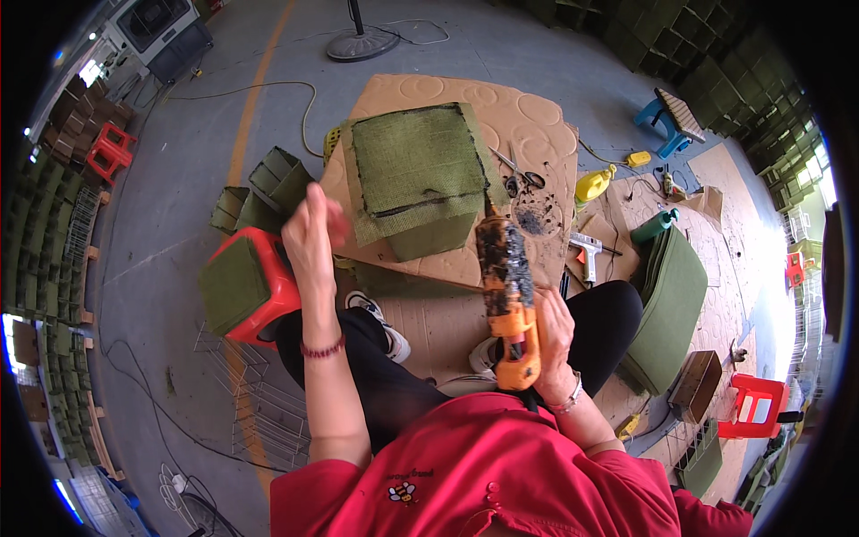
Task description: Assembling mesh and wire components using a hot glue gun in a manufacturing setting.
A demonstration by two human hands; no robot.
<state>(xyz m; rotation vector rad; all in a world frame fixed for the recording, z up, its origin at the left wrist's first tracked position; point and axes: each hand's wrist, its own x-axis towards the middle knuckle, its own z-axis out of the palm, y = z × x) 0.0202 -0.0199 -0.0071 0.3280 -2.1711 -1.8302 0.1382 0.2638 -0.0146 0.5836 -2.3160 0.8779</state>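
Note:
An orange glue gun [508, 300], its barrel smeared with black, is gripped in my right hand [555, 336]. Its nozzle points away from me, at the right edge of a green fabric-covered box [416, 166]; whether the two touch I cannot tell. Dark, rough seams run along the edges of the box's top. My left hand [313, 233] is raised near the box's left side, seen edge-on with fingers stretched out, holding nothing. The box rests on a cardboard sheet [546, 134] before my knees.
Scissors [519, 170] and black crumbs [534, 217] lie right of the box. A yellow bottle [594, 184], a white glue gun [587, 255] and stacked green panels [664, 309] are further right. Left stand a red stool [273, 286] and open green boxes [281, 177]. Cables cross the floor.

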